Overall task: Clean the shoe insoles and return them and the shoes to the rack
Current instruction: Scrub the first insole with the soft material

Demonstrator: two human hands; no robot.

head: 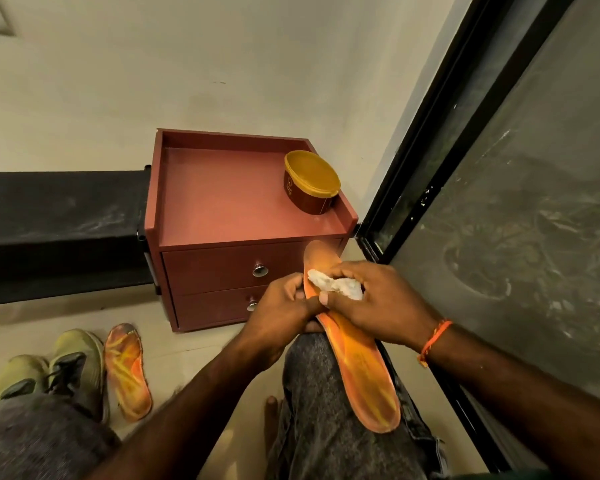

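An orange insole point(357, 368) lies along my right knee, toe end pointing away from me. My left hand point(284, 310) grips its left edge near the toe. My right hand point(371, 299) holds a crumpled white tissue point(336, 287) and presses it onto the insole's upper surface. A second orange insole point(127, 370) lies flat on the floor at the lower left. Beside it stand two olive-green shoes point(49, 372) with dark laces, toes pointing away.
A small red-brown two-drawer cabinet point(222, 202) stands against the wall ahead, with a yellow-lidded tub point(310, 181) on its top right corner. A black shelf point(59, 216) runs along the left. A black-framed glass door point(520, 202) fills the right side.
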